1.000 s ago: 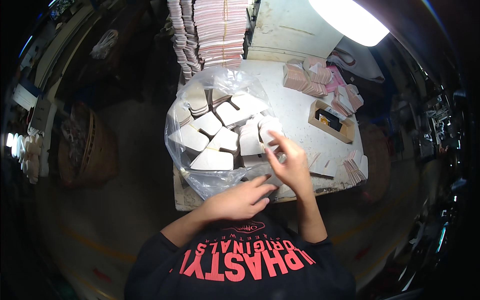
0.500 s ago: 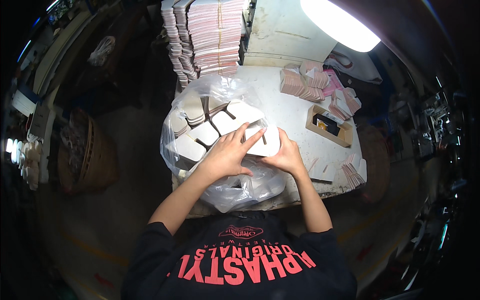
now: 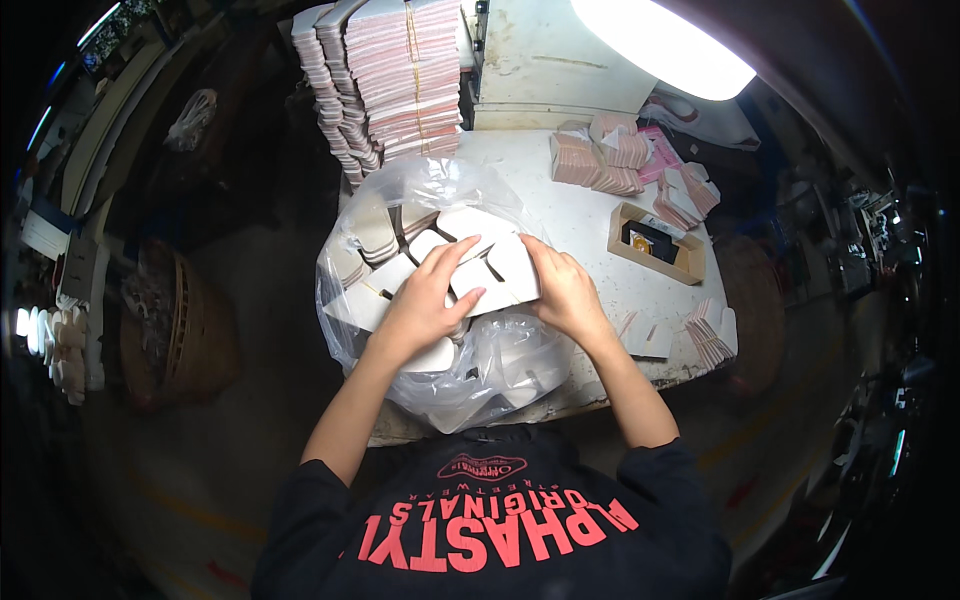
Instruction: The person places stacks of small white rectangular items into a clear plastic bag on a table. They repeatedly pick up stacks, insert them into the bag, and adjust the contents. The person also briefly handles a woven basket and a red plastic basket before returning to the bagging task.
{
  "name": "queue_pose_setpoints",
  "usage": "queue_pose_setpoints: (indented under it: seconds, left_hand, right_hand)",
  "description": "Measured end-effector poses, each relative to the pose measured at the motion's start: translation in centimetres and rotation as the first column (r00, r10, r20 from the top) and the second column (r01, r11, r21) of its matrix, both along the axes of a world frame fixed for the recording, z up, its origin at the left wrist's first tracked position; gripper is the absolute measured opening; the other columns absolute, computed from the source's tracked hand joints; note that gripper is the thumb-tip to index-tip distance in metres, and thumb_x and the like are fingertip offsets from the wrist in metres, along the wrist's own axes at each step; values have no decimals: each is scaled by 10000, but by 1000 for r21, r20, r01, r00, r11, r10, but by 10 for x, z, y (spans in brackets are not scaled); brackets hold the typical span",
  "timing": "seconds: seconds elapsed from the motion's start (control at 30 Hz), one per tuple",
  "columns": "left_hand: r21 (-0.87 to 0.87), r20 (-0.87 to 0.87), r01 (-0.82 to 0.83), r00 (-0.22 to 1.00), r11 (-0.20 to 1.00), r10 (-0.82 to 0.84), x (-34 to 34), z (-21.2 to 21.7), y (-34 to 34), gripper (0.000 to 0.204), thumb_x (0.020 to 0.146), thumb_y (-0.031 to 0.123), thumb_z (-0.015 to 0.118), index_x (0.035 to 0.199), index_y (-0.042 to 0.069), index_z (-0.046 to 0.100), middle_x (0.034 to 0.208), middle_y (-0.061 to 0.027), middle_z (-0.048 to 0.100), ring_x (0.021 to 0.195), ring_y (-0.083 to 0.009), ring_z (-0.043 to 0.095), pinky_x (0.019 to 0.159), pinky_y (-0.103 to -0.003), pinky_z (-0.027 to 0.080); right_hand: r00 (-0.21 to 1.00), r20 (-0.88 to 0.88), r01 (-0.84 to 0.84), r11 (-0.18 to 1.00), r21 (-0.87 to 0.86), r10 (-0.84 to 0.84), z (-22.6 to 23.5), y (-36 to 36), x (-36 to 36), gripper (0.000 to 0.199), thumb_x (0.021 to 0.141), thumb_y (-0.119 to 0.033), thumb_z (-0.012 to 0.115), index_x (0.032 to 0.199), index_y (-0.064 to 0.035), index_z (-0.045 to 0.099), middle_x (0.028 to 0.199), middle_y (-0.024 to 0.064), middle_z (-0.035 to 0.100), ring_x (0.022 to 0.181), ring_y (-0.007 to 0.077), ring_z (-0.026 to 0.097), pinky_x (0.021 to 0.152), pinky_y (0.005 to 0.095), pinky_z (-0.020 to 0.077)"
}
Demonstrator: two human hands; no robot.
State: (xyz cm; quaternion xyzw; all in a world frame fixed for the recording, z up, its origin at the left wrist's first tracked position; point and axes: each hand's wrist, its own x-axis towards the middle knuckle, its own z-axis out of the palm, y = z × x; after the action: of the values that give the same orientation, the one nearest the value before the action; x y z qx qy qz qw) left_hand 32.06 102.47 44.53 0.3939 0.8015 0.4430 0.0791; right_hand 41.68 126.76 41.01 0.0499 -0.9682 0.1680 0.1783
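Note:
A large clear plastic bag (image 3: pixel 500 365) full of folded white cardboard boxes sits at the near edge of a white table (image 3: pixel 590 225). My left hand (image 3: pixel 425 300) lies flat on top of a white folded box (image 3: pixel 495 275) inside the bag, fingers spread over it. My right hand (image 3: pixel 560 285) grips the same box at its right edge. Other white boxes (image 3: pixel 375 230) lie packed around it in the bag.
Tall stacks of flat pink-edged card blanks (image 3: pixel 395 70) stand at the table's far left. Smaller piles of blanks (image 3: pixel 600 160) and an open brown box (image 3: pixel 655 245) lie on the right. A woven basket (image 3: pixel 175 330) stands on the floor at the left.
My left hand has moved up from the bag's near edge onto the box in the bag. Both hands have pressed that box down among the others.

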Motion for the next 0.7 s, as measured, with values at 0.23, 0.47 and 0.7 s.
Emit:
queue_pose_setpoints:
  seconds: [0.23, 0.47, 0.7]
  left_hand:
    - [-167, -383, -194, 916, 967, 118, -15, -7, -5, 635, 949, 258, 742, 1532, 108, 542, 1496, -212, 548, 1422, -388, 499, 1182, -503, 407]
    - [-384, -489, -375, 858, 843, 159, -17, -54, 16, 726, 1029, 562, 572, 1625, 161, 464, 1722, -215, 318, 1606, -489, 189, 1290, -562, 206]
    - [-220, -426, -449, 843, 866, 329, -21, -57, 19, 647, 980, 527, 674, 1522, 181, 603, 1646, -164, 463, 1580, -422, 305, 1259, -535, 291]
  right_hand:
    - [899, 436, 48, 983, -178, 35, -9, 9, -11, 1035, 664, -188, 949, 1553, -71, 432, 1296, 272, 694, 1145, 463, 699, 969, 499, 583]
    - [948, 220, 305, 848, -433, -229, -24, -12, 10, 959, 638, -137, 948, 1499, -73, 530, 1240, 238, 733, 1111, 414, 734, 940, 444, 602]
    - [964, 72, 260, 865, -429, -254, -38, -14, -2, 773, 684, -77, 883, 1412, -87, 623, 1233, 195, 748, 1110, 379, 743, 940, 429, 601]
